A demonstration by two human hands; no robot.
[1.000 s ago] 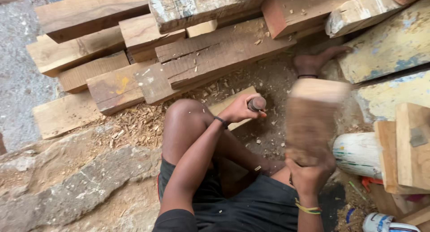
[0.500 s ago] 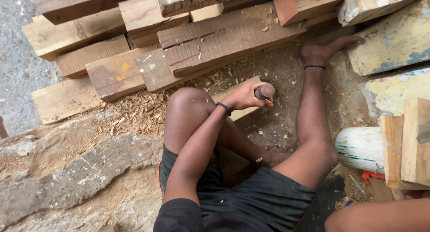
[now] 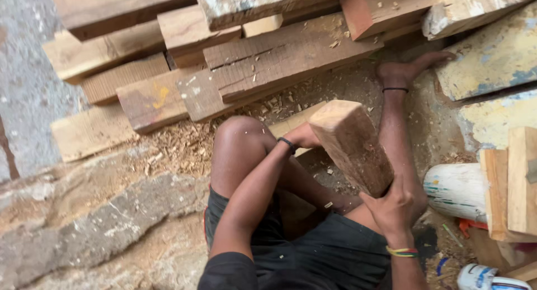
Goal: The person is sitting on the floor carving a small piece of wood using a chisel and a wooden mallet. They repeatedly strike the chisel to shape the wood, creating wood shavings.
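My right hand (image 3: 391, 209) grips the lower end of a thick wooden block (image 3: 349, 144), held like a mallet. Its upper end is down over my left hand (image 3: 305, 136). That hand is closed, a black band on its wrist, and rests on a pale plank (image 3: 288, 125) lying between my legs. The round-topped chisel it holds is hidden behind the block. My left knee (image 3: 238, 139) is bent up. My right leg stretches out to the foot (image 3: 408, 69) against the timber.
Rough planks and beams (image 3: 279, 55) are stacked across the top. Wood chips (image 3: 179, 144) litter the ground. A rock ledge (image 3: 100, 223) lies at the left. At the right are a white cylinder (image 3: 456, 189), upright boards (image 3: 512, 183) and painted boards (image 3: 492, 60).
The wooden block went out of sight to the right, leaving the chisel's round top visible in my left hand. It has swung back down and now covers that top.
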